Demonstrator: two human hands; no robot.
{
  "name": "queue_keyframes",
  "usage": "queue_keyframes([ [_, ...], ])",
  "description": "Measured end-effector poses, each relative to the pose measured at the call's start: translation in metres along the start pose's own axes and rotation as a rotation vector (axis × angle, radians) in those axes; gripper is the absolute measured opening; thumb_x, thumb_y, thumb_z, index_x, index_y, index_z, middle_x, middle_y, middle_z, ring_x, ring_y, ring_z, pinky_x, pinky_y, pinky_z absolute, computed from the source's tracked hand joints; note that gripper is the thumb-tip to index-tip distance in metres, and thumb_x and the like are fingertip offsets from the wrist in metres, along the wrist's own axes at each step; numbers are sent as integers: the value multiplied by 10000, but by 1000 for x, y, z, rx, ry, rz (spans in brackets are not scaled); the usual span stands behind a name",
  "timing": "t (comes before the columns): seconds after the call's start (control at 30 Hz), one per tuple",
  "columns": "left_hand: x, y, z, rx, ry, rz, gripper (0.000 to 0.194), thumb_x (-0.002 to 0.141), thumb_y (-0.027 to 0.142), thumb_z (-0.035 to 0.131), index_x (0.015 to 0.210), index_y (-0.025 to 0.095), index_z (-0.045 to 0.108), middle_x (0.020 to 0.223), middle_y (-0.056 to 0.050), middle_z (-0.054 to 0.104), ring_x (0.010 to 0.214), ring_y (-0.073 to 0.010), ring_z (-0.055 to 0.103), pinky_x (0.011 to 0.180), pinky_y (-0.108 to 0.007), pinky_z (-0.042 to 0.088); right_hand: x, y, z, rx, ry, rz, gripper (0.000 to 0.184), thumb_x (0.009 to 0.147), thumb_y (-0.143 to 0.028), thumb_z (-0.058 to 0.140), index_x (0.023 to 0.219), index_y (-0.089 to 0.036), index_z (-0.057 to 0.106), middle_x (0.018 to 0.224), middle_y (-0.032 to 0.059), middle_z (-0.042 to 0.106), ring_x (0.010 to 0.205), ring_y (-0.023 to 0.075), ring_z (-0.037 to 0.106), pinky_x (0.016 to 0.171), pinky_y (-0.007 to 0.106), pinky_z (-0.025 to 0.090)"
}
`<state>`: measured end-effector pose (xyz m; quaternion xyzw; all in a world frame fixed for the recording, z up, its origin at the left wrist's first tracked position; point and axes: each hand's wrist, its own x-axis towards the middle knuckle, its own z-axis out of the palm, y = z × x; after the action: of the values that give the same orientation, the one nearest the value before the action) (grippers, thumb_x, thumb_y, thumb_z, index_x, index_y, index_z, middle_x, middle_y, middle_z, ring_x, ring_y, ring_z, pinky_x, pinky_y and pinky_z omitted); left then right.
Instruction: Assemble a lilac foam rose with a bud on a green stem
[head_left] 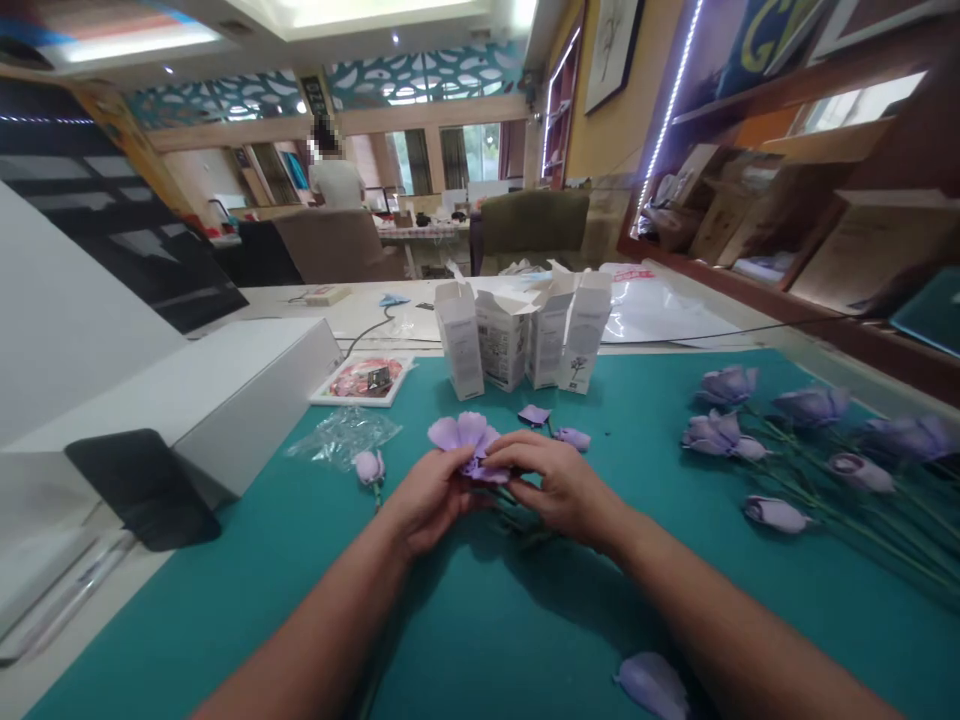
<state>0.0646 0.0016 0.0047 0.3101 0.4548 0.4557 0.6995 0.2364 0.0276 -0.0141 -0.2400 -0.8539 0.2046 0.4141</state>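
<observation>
Pinched in your left hand and right hand, the purple flower sits over the green mat; treat it as probably light, soft and easily creased, taking hold near its centre.

On your left you've got a black slab smartphone, tilted, just beside a long white box. On your teal mat: a white-framed picture with a red print, crumpled clear plastic wrap just in front. Ahead of you, white printed cardboard cartons stand close together, flaps up. Farther off: an olive-green upholstered chair, a person in a pale top. To your right: a reddish-brown wooden shelf, tan cardboard boxes, white LED strip.
</observation>
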Motion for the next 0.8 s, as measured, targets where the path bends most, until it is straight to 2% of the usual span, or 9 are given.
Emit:
queue_keyframes([
  [0.03, -1, -2, 1, -32, 15, -16, 200, 920, 129, 491, 832, 79, 664, 696, -68, 664, 561, -111, 609, 495, -190, 512, 0, 3, -5, -14, -35, 6, 333, 823, -75, 487, 1038, -220, 696, 1063, 62, 723, 1000, 176, 667, 869, 307, 533],
  [0.1, -2, -6, 0, -61, 42, -54, 218, 932, 103, 460, 903, 64, 672, 719, -83, 692, 538, -109, 610, 474, -191, 513, -1, 16, -19, -106, -20, 104, 386, 819, -71, 458, 1096, -215, 685, 1080, 61, 721, 1007, 180, 668, 867, 309, 533],
  [0.2, -5, -11, -3, -69, 68, -98, 212, 936, 103, 464, 1012, 41, 653, 827, -127, 731, 555, -122, 643, 483, -213, 540, -7, 44, -46, -403, 64, 448, 296, 863, -148, 486, 1050, -199, 709, 1049, 65, 740, 959, 200, 686, 817, 310, 540],
  [0.3, -5, -14, -3, -73, 111, -129, 195, 920, 74, 479, 1008, 16, 642, 884, -163, 740, 616, -142, 688, 531, -219, 568, -10, 65, -61, -597, 6, 617, 267, 887, -188, 504, 1039, -205, 723, 1035, 57, 754, 945, 211, 694, 823, 313, 529],
  [0.4, -5, -16, -2, -80, 108, -137, 200, 909, 66, 492, 1025, 23, 649, 901, -164, 745, 642, -150, 708, 552, -210, 574, -2, 75, -57, -667, -73, 614, 273, 892, -176, 505, 1040, -217, 731, 1081, 50, 745, 989, 215, 679, 833, 296, 503],
  [0.5, -4, -18, -3, -62, 82, -135, 234, 907, 76, 498, 1084, 42, 648, 902, -147, 750, 631, -147, 711, 526, -190, 558, 18, 80, -40, -747, -181, 580, 235, 878, -205, 549, 1006, -229, 744, 1066, 58, 743, 990, 224, 666, 791, 279, 481],
  [0.6, -3, -20, -6, -60, 80, -129, 244, 914, 89, 491, 1093, 41, 650, 910, -148, 750, 625, -145, 710, 517, -188, 549, 36, 85, -21, -824, -272, 540, 195, 854, -288, 611, 952, -193, 751, 999, 110, 741, 964, 261, 657, 742, 302, 467],
  [0.7, -2, -21, -8, -82, 66, -112, 230, 908, 96, 507, 1066, 39, 664, 907, -153, 749, 614, -147, 706, 513, -193, 545, 43, 88, -5, -895, -318, 510, 189, 837, -262, 621, 904, -133, 742, 976, 175, 727, 962, 305, 642, 750, 347, 453],
  [0.8, -1, -23, -9, -112, 47, -95, 207, 884, 88, 536, 1027, 48, 680, 897, -153, 749, 628, -151, 706, 526, -196, 543, 41, 88, 2, -937, -317, 488, 208, 870, -186, 538, 889, -111, 731, 949, 199, 717, 943, 312, 637, 768, 377, 438],
])
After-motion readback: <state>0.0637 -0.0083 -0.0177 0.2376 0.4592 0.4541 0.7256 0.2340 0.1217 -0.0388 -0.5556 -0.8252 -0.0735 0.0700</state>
